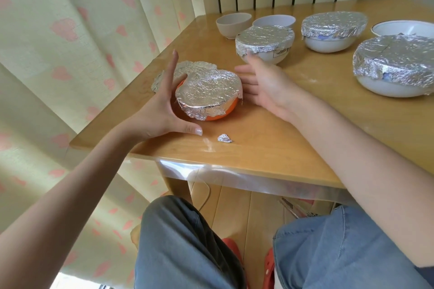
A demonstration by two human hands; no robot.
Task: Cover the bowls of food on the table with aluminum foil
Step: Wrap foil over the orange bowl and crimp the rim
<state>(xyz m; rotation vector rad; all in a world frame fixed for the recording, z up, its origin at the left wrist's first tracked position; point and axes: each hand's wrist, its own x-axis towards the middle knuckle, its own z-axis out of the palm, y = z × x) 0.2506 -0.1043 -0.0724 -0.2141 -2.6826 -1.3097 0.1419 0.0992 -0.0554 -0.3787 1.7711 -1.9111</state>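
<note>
An orange bowl stands near the table's left corner, its top wrapped in crinkled aluminum foil. My left hand is spread open against the bowl's left side, thumb lying on the table. My right hand is open, palm facing the bowl's right side, a little apart from it. Behind the orange bowl lies a loose foil sheet. Three white bowls wear foil covers: one in the middle, one further back, one at the right.
Three uncovered bowls stand at the back: a grey one, a white one and a white one at the far right. A small foil scrap lies near the wooden table's front edge. Curtains hang at the left.
</note>
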